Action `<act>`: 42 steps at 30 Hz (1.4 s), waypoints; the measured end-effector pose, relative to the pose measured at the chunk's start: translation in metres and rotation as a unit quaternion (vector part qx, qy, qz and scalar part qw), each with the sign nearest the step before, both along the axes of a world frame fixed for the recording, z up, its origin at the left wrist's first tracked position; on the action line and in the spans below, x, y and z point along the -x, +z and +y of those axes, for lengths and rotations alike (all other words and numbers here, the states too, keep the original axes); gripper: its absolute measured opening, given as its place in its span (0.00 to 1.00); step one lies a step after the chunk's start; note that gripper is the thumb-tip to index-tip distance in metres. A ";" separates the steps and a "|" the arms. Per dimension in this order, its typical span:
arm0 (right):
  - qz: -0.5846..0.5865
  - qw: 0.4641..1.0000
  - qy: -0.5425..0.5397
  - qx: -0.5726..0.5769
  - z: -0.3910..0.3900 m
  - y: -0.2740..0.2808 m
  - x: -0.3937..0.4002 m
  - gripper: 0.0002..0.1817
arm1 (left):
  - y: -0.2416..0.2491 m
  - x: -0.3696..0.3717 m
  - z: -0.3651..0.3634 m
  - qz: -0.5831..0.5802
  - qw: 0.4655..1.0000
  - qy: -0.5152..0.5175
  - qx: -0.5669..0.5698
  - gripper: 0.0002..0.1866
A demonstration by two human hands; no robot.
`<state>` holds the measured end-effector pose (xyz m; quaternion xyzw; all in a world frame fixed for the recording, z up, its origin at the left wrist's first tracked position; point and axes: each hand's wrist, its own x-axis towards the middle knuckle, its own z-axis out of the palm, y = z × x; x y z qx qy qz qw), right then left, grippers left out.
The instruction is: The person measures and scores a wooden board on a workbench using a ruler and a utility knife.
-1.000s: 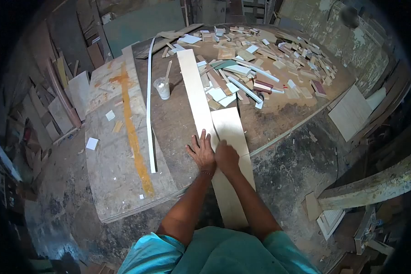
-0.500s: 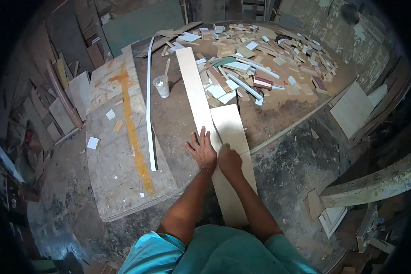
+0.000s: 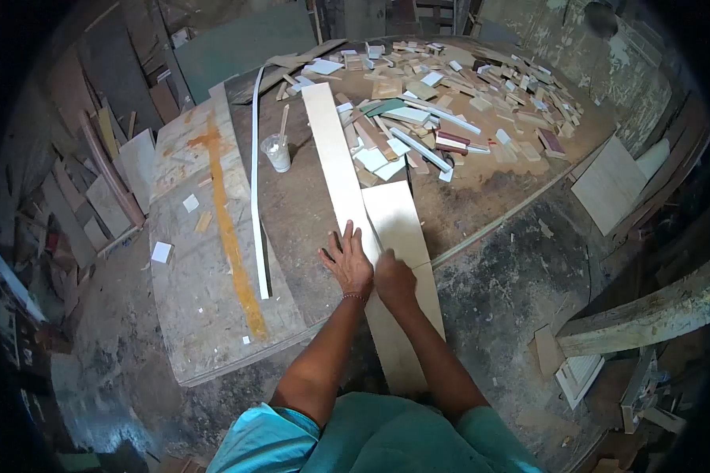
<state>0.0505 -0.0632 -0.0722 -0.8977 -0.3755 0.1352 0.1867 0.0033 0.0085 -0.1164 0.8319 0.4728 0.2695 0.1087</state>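
Pale wood is the main thing here: a long narrow strip (image 3: 329, 150) runs down the middle of the frame, lying alongside and partly against a wider board (image 3: 394, 217). The left hand (image 3: 349, 264) is spread flat on the strip, while the right hand (image 3: 394, 280) is curled into a fist right by its edge. Can't tell what's in that fist; there's just a thin dark line poking out above it. My worry: if the left hand presses unevenly, the strip could skid sideways, and the two hands are super close, so a slip of the right could catch fingers. The board also sticks out past the table (image 3: 489, 201) toward bottom centre, so leaning on that end might tip or flex it. Both pieces look smooth and straight-edged, while the table is brown and blotchy. Blocky scraps (image 3: 386, 87) are heaped upper right, and a clear plastic cup (image 3: 277, 155) with a stick (image 3: 285, 120) in it stands left of the strip.
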 end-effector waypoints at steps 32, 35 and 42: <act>-0.030 0.998 0.011 -0.051 0.026 0.002 -0.009 0.13 | -0.004 -0.003 0.003 -0.012 1.000 0.003 0.007 0.20; -0.031 0.998 -0.002 -0.055 0.054 0.001 -0.016 0.12 | 0.001 -0.003 0.003 -0.011 1.000 -0.004 0.013 0.20; 0.019 1.000 -0.012 -0.009 -0.012 0.002 0.010 0.13 | -0.005 -0.007 0.004 -0.013 0.999 0.006 -0.032 0.17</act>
